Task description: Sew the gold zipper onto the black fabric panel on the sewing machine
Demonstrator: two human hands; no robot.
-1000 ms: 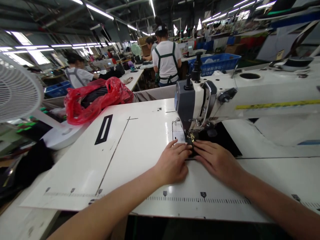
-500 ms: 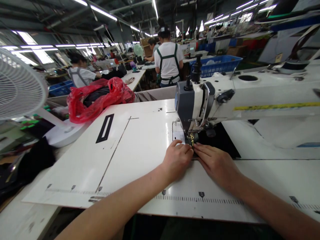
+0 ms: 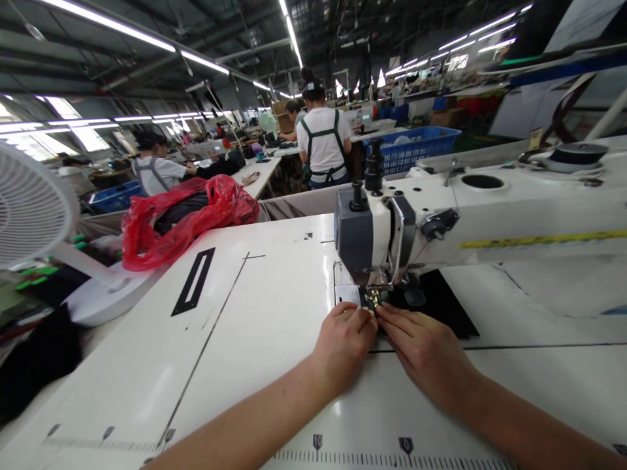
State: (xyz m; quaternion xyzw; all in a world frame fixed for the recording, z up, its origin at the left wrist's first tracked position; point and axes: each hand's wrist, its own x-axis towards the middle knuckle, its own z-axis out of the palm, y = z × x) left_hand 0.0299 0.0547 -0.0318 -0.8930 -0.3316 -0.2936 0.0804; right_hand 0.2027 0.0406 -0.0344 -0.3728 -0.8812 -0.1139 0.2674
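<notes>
A white and grey sewing machine (image 3: 360,228) stands over the white table, its presser foot area just beyond my fingers. Black fabric (image 3: 441,303) lies flat under the machine head and extends to the right. A gold-coloured zipper (image 3: 375,298) shows at the needle area. My left hand (image 3: 345,339) has its fingers curled and pinched at the near edge of the fabric, beside the zipper. Close against it, my right hand (image 3: 424,346) lies with fingers together on the fabric, fingertips at the zipper's right side.
A black slotted template (image 3: 193,282) lies on the table (image 3: 264,339) at left. Beyond it are a red plastic bag (image 3: 191,212) and a white fan (image 3: 34,202). Two people in aprons and a blue basket (image 3: 416,147) are farther back.
The whole view has tilted up, so the table and machine appear lower. My hands stay beside the zipper, with little visible change in their pose.
</notes>
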